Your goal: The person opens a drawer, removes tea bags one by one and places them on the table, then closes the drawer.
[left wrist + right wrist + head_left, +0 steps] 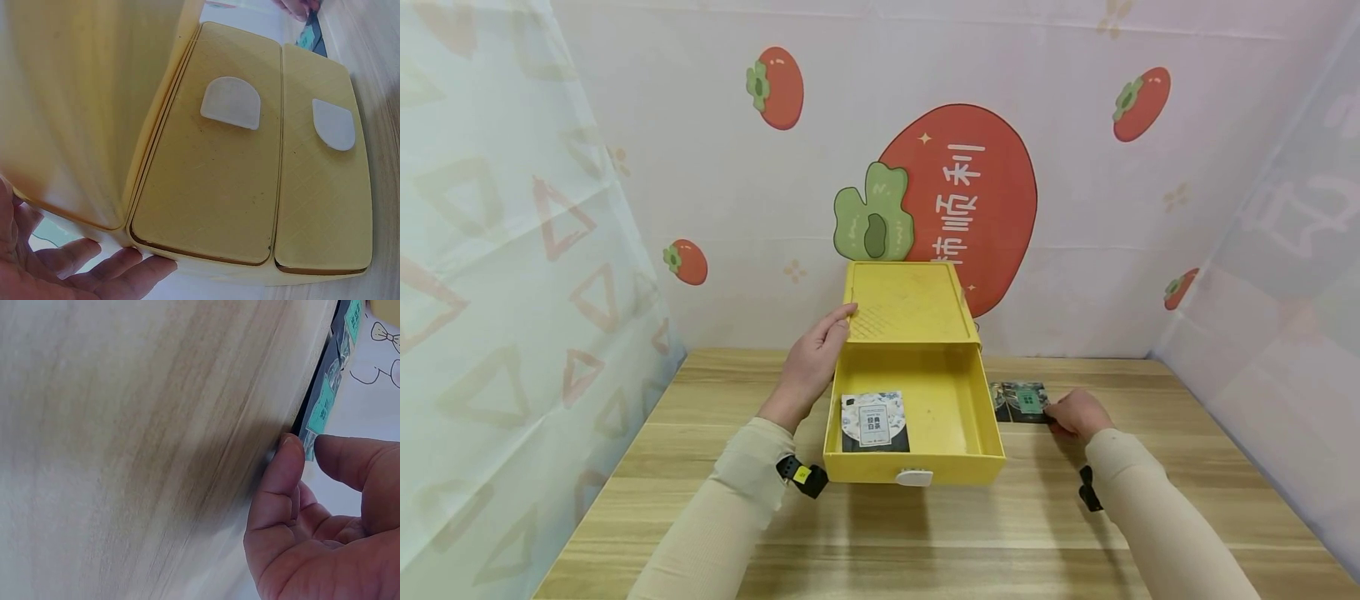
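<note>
A yellow drawer box (902, 300) stands on the table with its top drawer (947, 408) pulled out. A white-and-dark tea packet (874, 423) lies in that drawer at the front left. My left hand (808, 367) rests against the box's left side; the left wrist view shows its extended fingers (140, 275) touching the side wall. To the right of the box, my right hand (1081, 414) pinches the edge of a dark tea packet (1032, 402) with a green label, between thumb and forefinger. A second dark packet (1000, 402) overlaps it on the left.
Two lower drawers with white handles, one in the middle (206, 175) and one at the bottom (322, 206), are pushed in. The pulled-out drawer overhangs the wooden table (917, 550). A patterned cloth backdrop (730, 192) hangs behind and at both sides.
</note>
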Motion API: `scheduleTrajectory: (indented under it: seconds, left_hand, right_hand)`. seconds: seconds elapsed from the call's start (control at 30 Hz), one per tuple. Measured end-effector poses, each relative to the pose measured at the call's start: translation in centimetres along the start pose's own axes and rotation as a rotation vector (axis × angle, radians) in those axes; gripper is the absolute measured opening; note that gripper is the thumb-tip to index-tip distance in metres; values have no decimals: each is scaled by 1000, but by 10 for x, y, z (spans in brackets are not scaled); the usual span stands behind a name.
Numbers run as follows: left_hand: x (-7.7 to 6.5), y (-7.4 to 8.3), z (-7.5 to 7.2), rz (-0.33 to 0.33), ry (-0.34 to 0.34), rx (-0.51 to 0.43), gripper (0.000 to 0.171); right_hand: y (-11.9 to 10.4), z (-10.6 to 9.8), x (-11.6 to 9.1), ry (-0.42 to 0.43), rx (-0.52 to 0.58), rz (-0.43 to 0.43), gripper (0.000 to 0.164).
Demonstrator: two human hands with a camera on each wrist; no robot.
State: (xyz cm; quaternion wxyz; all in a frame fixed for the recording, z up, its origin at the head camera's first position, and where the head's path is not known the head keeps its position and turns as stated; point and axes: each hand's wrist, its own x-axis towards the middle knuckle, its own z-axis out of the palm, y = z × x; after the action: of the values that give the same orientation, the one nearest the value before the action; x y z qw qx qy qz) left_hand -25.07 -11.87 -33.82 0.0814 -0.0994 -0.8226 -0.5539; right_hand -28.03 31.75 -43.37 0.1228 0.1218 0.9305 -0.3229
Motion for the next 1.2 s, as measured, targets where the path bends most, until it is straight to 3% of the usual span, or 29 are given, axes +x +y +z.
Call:
scheduleTrajectory:
  seconds: [0.3,0.47,0.67,0.87,1.2]
  left_hand:
    - [-2,1,0,-10,-1,5,46]
    - [-1,1,0,-15,2,12,46]
    - [-1,0,-1,-6,5,16,45]
    - [-1,1,-1,-5,5,19,45]
    - [-1,0,0,8,10,18,46]
  right_hand:
    - [-3,-8,-9,0,-19,-29,38]
    - [-10,-17,-11,-33,81,-77,43]
    - [-27,-28,-17,-19,191,-117,23]
    - [-55,-41,-32,-24,219,-168,53]
    - [-104,-61,-64,17,196,-279,66]
